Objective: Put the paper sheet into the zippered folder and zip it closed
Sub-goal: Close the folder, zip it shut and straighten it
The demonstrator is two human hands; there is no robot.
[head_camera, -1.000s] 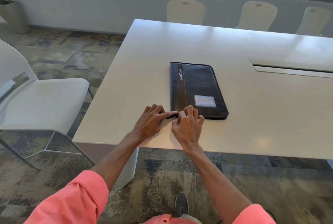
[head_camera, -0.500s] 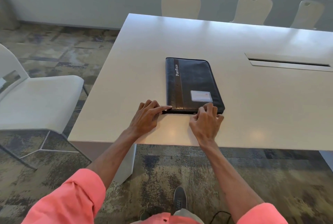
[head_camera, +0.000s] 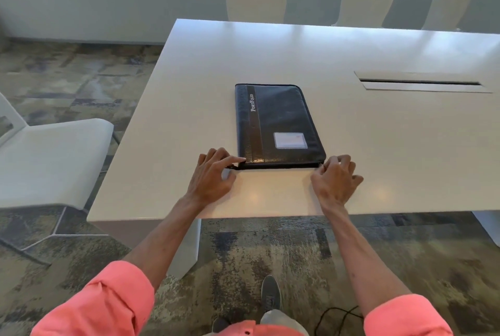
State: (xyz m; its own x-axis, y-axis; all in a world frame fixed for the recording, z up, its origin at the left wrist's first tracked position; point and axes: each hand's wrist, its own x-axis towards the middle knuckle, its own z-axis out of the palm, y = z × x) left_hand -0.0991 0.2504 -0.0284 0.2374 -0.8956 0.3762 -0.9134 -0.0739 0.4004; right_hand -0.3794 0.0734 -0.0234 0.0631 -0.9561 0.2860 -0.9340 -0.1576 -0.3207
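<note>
The right hand's [head_camera: 335,180] fingers [head_camera: 335,160], bunched as if pinching a zipper pull too small to make out, have run from beside the left hand [head_camera: 213,173] to the near-right corner of the zippered folder [head_camera: 278,119], so the near edge looks zipped. The left index finger presses straight on the near-left corner. The dark folder lies flat and shut on the white surface [head_camera: 189,92]. No paper sheet shows.
</note>
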